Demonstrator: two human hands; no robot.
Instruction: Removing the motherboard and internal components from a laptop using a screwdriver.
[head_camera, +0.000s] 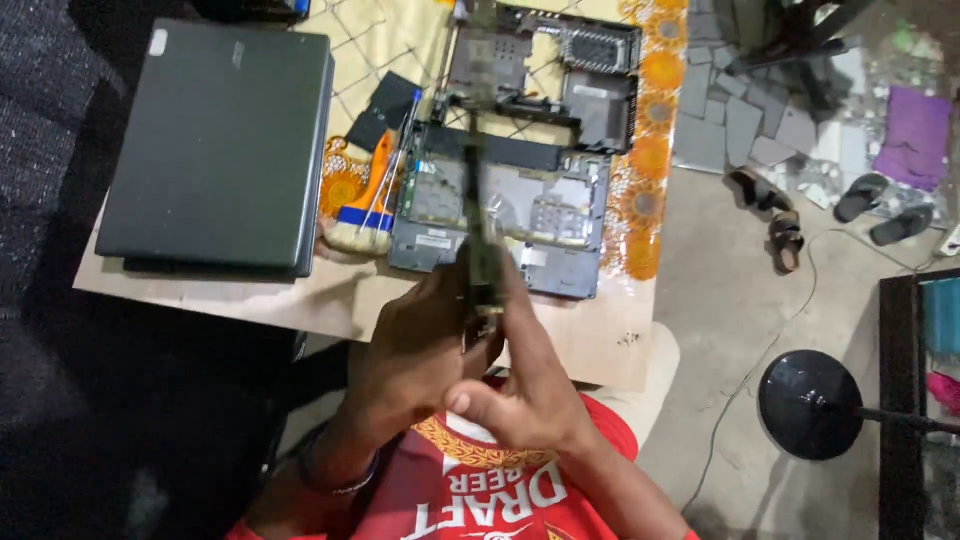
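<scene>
Both hands (470, 370) grip a circuit board (478, 200) edge-on between them.

View: one camera on my head.
Facing: steeply down over my chest to the table (300, 310) and floor (720, 300).
Nearness: my hands close beneath, table just beyond.

Closed dark laptop (215, 145) lies left on the counter (300, 305). Orange-handled brush (362, 205) sits just beside it. Sandals (780, 215) and black round lamp base (810, 404) on floor.
</scene>
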